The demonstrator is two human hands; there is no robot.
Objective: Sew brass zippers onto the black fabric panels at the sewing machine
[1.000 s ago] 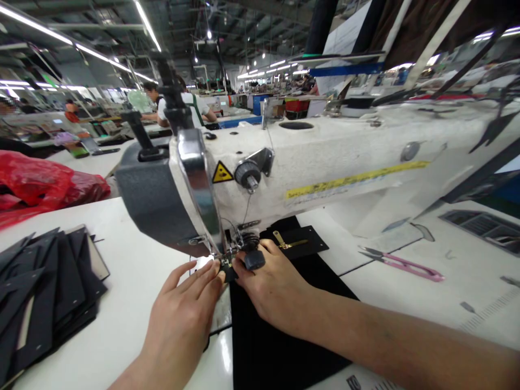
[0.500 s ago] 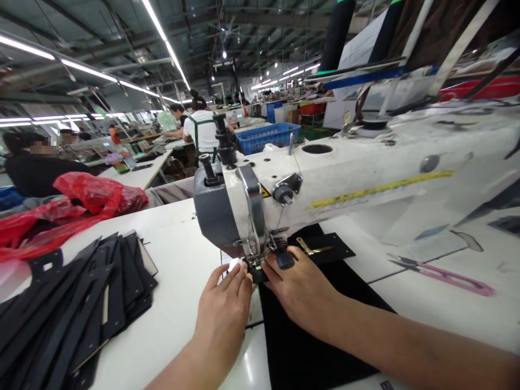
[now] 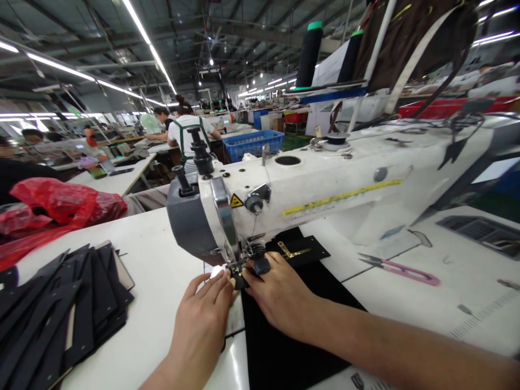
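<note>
Left hand (image 3: pixel 201 317) open, fingers slanting toward a small black leather piece (image 3: pixel 239 280) under the presser foot (image 3: pixel 236 264) of an industrial sewing machine (image 3: pixel 325 206). Right hand (image 3: pixel 276 295) curved, fingertips (image 3: pixel 252 273) just beside that piece, grip impossible to tell. Beneath the right hand, a black panel (image 3: pixel 280 330). Farther left on the white worktable (image 3: pixel 154 254), a stack of black cut pieces (image 3: pixel 69 309); farther right, pink thread snips (image 3: pixel 400 273). Beyond the stack, a red plastic bag (image 3: pixel 60 203); past the machine, a blue crate (image 3: pixel 254 143) and a co-worker (image 3: pixel 189 132).
</note>
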